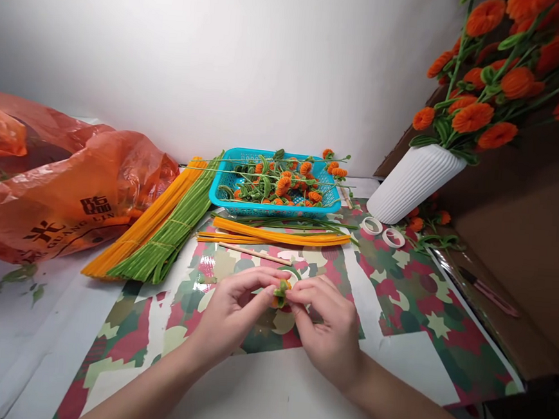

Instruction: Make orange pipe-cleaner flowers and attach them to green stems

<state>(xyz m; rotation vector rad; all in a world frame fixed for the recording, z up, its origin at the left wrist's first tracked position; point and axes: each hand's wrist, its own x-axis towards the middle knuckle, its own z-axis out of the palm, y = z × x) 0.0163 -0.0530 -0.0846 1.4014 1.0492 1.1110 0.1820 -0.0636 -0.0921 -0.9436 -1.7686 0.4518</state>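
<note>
A small orange and green fuzzy flower piece (281, 293) is held between both hands above the camouflage-patterned table cover. My left hand (239, 306) pinches it from the left with thumb and fingertips. From the right, my right hand (329, 326) grips its other side with closed fingertips. Just behind the fingers lies a roll of green tape (294, 272), partly hidden by them. A thin wooden stick (255, 253) rests beyond the hands, in front of loose orange fuzzy stems (282, 235).
A blue basket (274, 210) holds orange flowers and green stems. Orange bundles (150, 215) and green bundles (171, 227) lie left, beside an orange bag (68, 186). At right are a white vase (414, 181), white tape rolls (394, 238) and a cutter (490, 292).
</note>
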